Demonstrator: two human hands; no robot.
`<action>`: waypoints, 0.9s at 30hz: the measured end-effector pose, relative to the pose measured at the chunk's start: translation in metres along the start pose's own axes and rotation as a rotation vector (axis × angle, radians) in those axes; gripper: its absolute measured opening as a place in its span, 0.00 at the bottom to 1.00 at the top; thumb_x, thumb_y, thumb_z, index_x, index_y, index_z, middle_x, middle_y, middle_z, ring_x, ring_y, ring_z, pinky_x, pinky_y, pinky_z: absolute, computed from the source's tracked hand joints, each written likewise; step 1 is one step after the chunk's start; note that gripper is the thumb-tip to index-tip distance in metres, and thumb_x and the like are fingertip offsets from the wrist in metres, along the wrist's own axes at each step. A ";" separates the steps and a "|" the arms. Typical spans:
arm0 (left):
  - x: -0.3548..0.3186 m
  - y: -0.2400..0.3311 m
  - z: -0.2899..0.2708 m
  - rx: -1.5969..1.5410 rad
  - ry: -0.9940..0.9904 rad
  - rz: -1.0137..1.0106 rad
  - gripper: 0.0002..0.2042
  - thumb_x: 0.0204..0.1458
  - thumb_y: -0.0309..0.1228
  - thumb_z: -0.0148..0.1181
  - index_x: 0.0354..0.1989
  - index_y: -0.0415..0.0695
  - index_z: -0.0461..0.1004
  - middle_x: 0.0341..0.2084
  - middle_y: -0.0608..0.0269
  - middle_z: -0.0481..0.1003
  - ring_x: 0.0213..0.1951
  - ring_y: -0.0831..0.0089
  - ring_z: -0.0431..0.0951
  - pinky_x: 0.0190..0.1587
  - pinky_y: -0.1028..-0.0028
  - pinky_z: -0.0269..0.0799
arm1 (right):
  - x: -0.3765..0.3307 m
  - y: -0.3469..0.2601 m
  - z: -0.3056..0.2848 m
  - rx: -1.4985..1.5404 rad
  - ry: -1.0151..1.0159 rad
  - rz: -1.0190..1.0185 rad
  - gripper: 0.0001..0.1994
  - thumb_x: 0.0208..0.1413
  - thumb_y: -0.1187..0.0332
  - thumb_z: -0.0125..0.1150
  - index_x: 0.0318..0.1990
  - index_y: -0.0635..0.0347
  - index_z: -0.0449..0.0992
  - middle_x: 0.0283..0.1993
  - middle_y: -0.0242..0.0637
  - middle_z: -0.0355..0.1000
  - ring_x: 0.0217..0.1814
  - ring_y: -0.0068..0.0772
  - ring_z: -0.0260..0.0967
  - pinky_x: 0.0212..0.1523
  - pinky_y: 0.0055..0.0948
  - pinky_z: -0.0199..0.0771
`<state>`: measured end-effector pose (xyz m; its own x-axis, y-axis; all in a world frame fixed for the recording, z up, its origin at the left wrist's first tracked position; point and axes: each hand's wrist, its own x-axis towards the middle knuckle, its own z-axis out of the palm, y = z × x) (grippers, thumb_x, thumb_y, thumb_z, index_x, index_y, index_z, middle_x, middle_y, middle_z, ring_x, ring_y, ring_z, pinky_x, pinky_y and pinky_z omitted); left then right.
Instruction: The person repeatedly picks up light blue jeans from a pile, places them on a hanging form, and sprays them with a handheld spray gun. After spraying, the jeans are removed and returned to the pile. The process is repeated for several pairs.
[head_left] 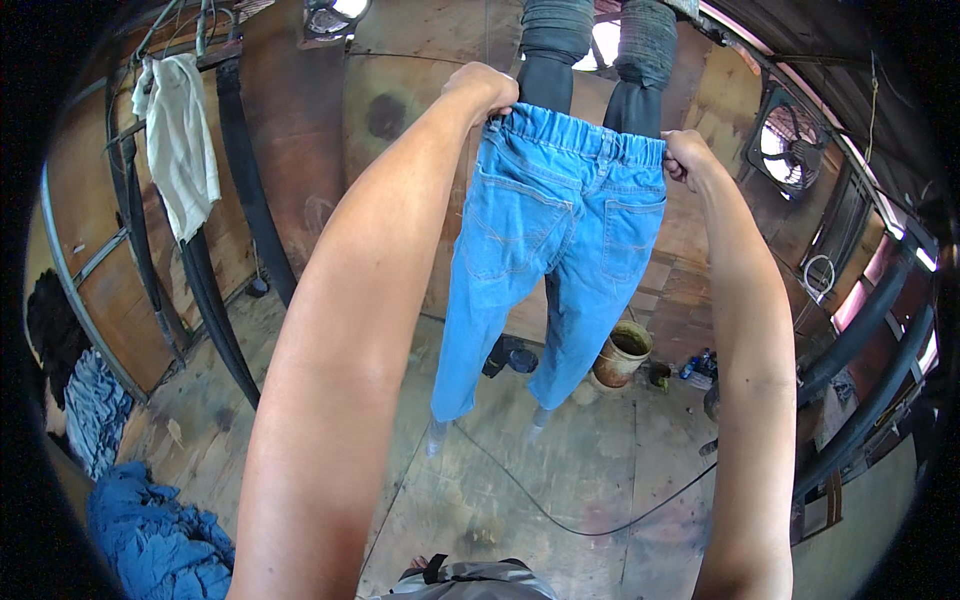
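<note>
Most of your left hand's (482,90) fingers are hidden at the top of the blue jeans (545,220). Two black tubes (635,105) disappear there, inside or behind you cannot tell; the upper edge crops their tops. Pale shapes (437,437) below the trouser legs are too blurred to identify. Toward the floor's (580,470) far edge, small blue items (697,366) are too tiny to tell. The dark rim cuts off a blue cloth heap (155,530) at the floor's near left corner.
</note>
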<state>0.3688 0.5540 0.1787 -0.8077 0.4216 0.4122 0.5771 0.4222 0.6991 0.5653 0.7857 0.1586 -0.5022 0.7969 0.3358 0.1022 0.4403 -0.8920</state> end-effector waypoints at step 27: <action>-0.056 -0.013 0.023 0.153 0.620 1.399 0.14 0.44 0.38 0.71 0.33 0.43 0.77 0.55 0.53 0.63 0.62 0.45 0.54 0.65 0.47 0.51 | -0.022 -0.165 -0.103 -0.275 0.670 -0.846 0.21 0.66 0.49 0.50 0.27 0.55 0.70 0.22 0.30 0.65 0.26 0.24 0.64 0.28 0.32 0.62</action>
<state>0.4092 0.5430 0.1328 0.4750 0.1647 0.8644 0.8674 0.0779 -0.4915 0.6477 0.7382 0.3294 0.0569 0.2219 0.9734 0.1746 0.9577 -0.2286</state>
